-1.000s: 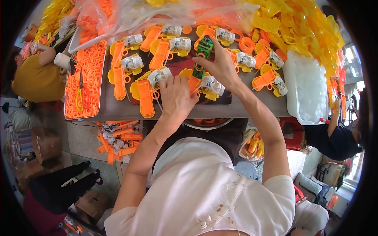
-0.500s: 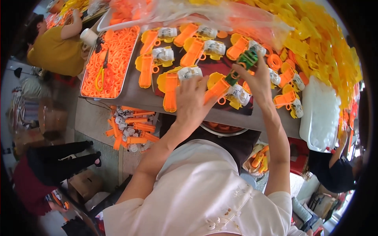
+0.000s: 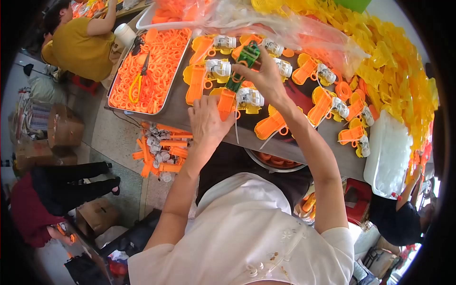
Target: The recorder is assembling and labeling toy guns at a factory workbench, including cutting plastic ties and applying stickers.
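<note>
My right hand (image 3: 267, 80) is closed around a green plastic piece (image 3: 245, 64) with dark bands, whose exact kind I cannot make out. The green piece tilts down, its lower end close to the top of an orange-and-yellow plastic assembly (image 3: 227, 103) with a white cylindrical part. My left hand (image 3: 207, 118) rests at that assembly's near end, its fingers on the orange body; whether they grip it is partly hidden. Similar assemblies (image 3: 195, 84) lie in rows on the dark table (image 3: 289, 145). Thin pale strips show beside a few of them.
A metal tray (image 3: 159, 102) of orange rings, with yellow-handled scissors (image 3: 140, 84) on top, stands at the left. Yellow parts (image 3: 380, 61) pile up at the far right, above a white tub (image 3: 387, 152). Orange parts (image 3: 164, 149) lie below the table. Other people work nearby.
My right hand has carried the green piece left, from one assembly to another. My left hand has shifted slightly left and down. The whole view has also shifted.
</note>
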Demonstrator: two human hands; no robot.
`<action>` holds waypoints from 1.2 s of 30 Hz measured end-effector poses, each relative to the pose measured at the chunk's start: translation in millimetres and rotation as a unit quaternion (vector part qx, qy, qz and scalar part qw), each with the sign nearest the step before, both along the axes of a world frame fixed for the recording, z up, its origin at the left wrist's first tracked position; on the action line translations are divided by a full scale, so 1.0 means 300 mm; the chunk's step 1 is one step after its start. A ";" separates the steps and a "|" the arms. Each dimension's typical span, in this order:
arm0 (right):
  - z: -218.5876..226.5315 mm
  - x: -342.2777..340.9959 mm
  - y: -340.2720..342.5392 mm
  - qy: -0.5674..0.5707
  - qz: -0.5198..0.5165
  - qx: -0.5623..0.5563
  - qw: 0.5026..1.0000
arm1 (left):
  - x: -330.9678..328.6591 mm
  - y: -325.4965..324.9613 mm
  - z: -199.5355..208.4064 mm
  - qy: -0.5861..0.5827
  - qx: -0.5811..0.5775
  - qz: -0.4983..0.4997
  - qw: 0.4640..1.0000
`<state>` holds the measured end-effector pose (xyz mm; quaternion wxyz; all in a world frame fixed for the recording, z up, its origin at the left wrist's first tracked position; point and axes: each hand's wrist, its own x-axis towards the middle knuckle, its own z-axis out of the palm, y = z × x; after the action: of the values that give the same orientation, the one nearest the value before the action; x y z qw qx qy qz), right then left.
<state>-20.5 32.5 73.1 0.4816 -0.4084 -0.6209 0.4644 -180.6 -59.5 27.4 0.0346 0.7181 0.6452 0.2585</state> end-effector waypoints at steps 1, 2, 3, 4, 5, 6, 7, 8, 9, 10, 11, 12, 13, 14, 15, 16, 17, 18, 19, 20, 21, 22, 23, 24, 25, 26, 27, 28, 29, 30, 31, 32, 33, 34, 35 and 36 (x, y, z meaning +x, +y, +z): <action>-0.009 -0.006 0.008 -0.002 -0.001 0.001 1.000 | 0.005 0.007 -0.002 -0.002 0.001 -0.001 1.000; -0.029 -0.011 0.019 -0.042 0.004 0.009 0.999 | 0.009 0.015 -0.005 0.016 0.011 0.006 1.000; -0.041 -0.013 0.027 -0.082 0.008 0.017 0.996 | 0.011 0.021 -0.007 0.034 0.022 0.012 0.999; -0.038 -0.016 0.028 -0.084 0.007 0.017 0.996 | 0.009 0.024 -0.007 0.031 0.022 0.012 0.999; -0.033 -0.018 0.026 -0.098 0.011 0.012 0.995 | 0.005 0.027 -0.006 0.036 0.013 0.006 0.999; -0.028 -0.019 0.024 -0.112 0.014 0.007 0.994 | 0.003 0.029 -0.004 0.041 0.004 -0.001 0.999; -0.021 -0.020 0.023 -0.096 0.023 0.002 0.995 | 0.002 0.031 -0.003 0.040 0.004 -0.002 0.999; -0.018 -0.022 0.025 -0.097 0.022 0.001 0.995 | 0.002 0.033 -0.002 0.053 -0.003 0.000 0.999; -0.015 -0.025 0.028 -0.105 0.026 0.009 0.994 | 0.003 0.035 0.001 0.066 -0.009 0.001 0.998; -0.013 -0.024 0.030 -0.114 0.030 0.016 0.993 | 0.006 0.035 0.006 0.065 -0.009 -0.002 0.998; -0.013 -0.024 0.032 -0.116 0.027 0.015 0.993 | 0.009 0.034 0.012 0.072 -0.004 -0.001 0.997; -0.013 -0.024 0.035 -0.111 0.035 0.007 0.993 | 0.011 0.034 0.015 0.080 0.002 -0.001 0.997; -0.014 -0.024 0.038 -0.105 0.045 -0.001 0.993 | 0.010 0.036 0.014 0.079 0.002 -0.002 0.997; -0.014 -0.024 0.040 -0.106 0.043 -0.001 0.993 | 0.008 0.038 0.013 0.081 0.006 -0.005 0.997; -0.013 -0.023 0.041 -0.116 0.039 0.000 0.992 | 0.008 0.040 0.013 0.083 0.010 -0.007 0.996; -0.014 -0.023 0.042 -0.126 0.035 0.002 0.991 | 0.009 0.040 0.014 0.083 0.010 -0.008 0.996; -0.014 -0.022 0.043 -0.126 0.034 0.002 0.992 | 0.011 0.041 0.017 0.080 0.005 -0.010 0.997; -0.013 -0.020 0.042 -0.116 0.036 -0.003 0.993 | 0.013 0.042 0.020 0.077 0.000 -0.013 0.997; -0.012 -0.016 0.041 -0.106 0.037 -0.007 0.994 | 0.016 0.042 0.023 0.077 0.001 -0.015 0.997; -0.015 -0.011 0.038 -0.106 0.034 -0.006 0.994 | 0.018 0.041 0.027 0.078 -0.002 -0.015 0.997; -0.020 -0.005 0.033 -0.104 0.030 -0.001 0.994 | 0.020 0.039 0.029 0.078 -0.005 -0.016 0.997; -0.018 -0.003 0.027 -0.101 0.028 0.005 0.994 | 0.018 0.033 0.027 0.078 -0.002 -0.018 0.997; -0.006 0.007 0.015 -0.083 0.028 0.007 0.996 | 0.014 0.023 0.021 0.081 -0.004 -0.019 0.997; 0.008 0.032 0.017 -0.084 0.025 0.010 0.996 | 0.009 0.016 0.018 0.084 -0.006 -0.019 0.996; 0.025 0.081 0.016 -0.026 0.024 -0.022 0.999 | 0.000 0.009 0.026 0.083 -0.002 -0.023 0.996; 0.034 0.134 0.016 0.033 0.025 -0.054 0.998 | -0.012 0.002 0.039 0.071 0.010 -0.051 0.996; 0.028 0.200 0.039 0.040 -0.019 -0.025 0.999 | -0.017 0.004 0.053 0.059 0.022 -0.078 0.995; 0.025 0.267 0.064 0.046 -0.067 0.003 0.997 | -0.007 0.025 0.070 0.056 0.025 -0.085 0.994; 0.059 0.295 0.073 0.068 -0.120 0.015 0.990 | 0.001 0.058 0.085 0.038 0.063 -0.077 0.994; 0.063 0.313 0.091 0.066 -0.122 0.015 0.990 | 0.012 0.096 0.098 0.020 0.102 -0.069 0.992; 0.071 0.324 0.119 0.063 -0.145 0.013 0.987 | 0.037 0.142 0.112 0.001 0.116 -0.097 0.989; 0.078 0.331 0.148 0.059 -0.167 0.012 0.984 | 0.076 0.195 0.113 0.000 0.118 -0.095 0.988; 0.073 0.328 0.173 0.060 -0.158 -0.010 0.986 | 0.127 0.251 0.107 0.022 0.113 -0.105 0.988; 0.011 0.358 0.236 0.032 -0.142 0.026 0.989 | 0.180 0.300 0.101 0.043 0.111 -0.120 0.986; 0.005 0.332 0.248 0.013 -0.136 0.008 0.991 | 0.204 0.339 0.085 0.044 0.114 -0.118 0.985; -0.005 0.294 0.264 -0.005 -0.130 -0.009 0.991 | 0.221 0.373 0.060 0.066 0.077 -0.105 0.989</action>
<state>67.6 111.6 71.7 0.5313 -0.4926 -0.5602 0.4015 -114.2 52.5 45.5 -0.0360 0.7977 0.5455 0.2546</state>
